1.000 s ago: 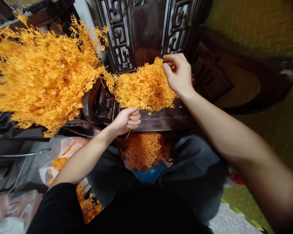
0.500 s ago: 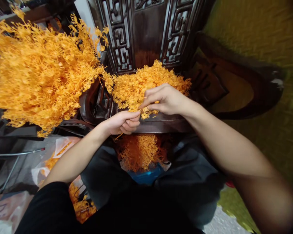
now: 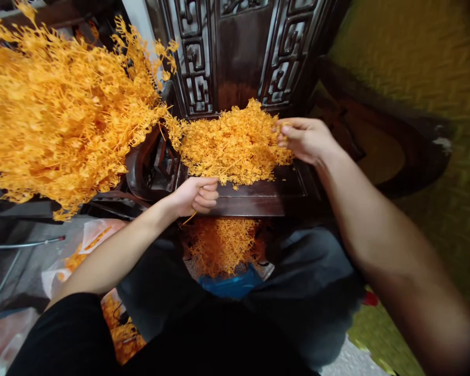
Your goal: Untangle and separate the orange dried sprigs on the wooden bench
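Note:
My left hand [image 3: 199, 196] is closed around a thin orange stem, whose end sticks out below the fingers in front of the seat's edge. At the right side of the orange flower pile [image 3: 235, 141], my right hand [image 3: 303, 137] pinches a small orange piece between thumb and fingers. The pile lies on a dark wooden seat [image 3: 258, 204]. A much bigger orange bunch [image 3: 66, 109] rises at the left.
A carved wooden back [image 3: 241, 57] stands behind the seat, with a curved armrest [image 3: 423, 136] at the right. Below, between my legs, more orange sprigs [image 3: 227, 245] stand in a blue bag [image 3: 233, 283]. Plastic bags [image 3: 90, 237] lie at lower left.
My right hand has moved away from my left hand, to the right and slightly up, uncovering the front of the pile. My left hand stays nearly in place, still closed on the stem.

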`<move>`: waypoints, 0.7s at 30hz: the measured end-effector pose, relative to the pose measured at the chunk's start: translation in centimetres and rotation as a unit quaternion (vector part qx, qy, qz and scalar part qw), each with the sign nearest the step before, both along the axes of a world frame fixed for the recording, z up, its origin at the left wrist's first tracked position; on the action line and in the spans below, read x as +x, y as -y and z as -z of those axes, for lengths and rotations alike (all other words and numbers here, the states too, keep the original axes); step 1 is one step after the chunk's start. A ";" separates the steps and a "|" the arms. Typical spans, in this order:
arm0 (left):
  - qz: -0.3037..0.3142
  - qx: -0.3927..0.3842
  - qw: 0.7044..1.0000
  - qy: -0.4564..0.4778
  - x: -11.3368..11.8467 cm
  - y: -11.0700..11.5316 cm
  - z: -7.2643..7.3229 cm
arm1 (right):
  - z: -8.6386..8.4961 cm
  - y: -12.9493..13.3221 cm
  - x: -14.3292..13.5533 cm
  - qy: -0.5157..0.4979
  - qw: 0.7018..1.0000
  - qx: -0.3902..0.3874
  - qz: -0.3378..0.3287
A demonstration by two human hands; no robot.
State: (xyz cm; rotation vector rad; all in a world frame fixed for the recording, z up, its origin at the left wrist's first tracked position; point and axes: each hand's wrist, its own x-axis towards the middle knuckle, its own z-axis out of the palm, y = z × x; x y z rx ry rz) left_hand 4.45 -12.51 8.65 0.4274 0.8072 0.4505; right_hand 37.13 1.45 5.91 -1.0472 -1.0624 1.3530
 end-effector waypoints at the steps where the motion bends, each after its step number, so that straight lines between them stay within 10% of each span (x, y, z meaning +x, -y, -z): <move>1: -0.006 0.000 1.000 0.003 0.4 -0.3 0.3 | 0.6 -0.2 -0.4 -0.013 0.999 -0.028 -0.018; 12: -0.071 0.025 0.996 0.045 1.0 -2.0 -0.5 | 3.2 -3.2 -3.3 0.014 0.997 -0.069 0.020; 21: -0.088 0.055 0.993 0.058 1.8 -2.3 -0.8 | 1.2 -1.4 -5.4 0.390 0.882 0.232 0.124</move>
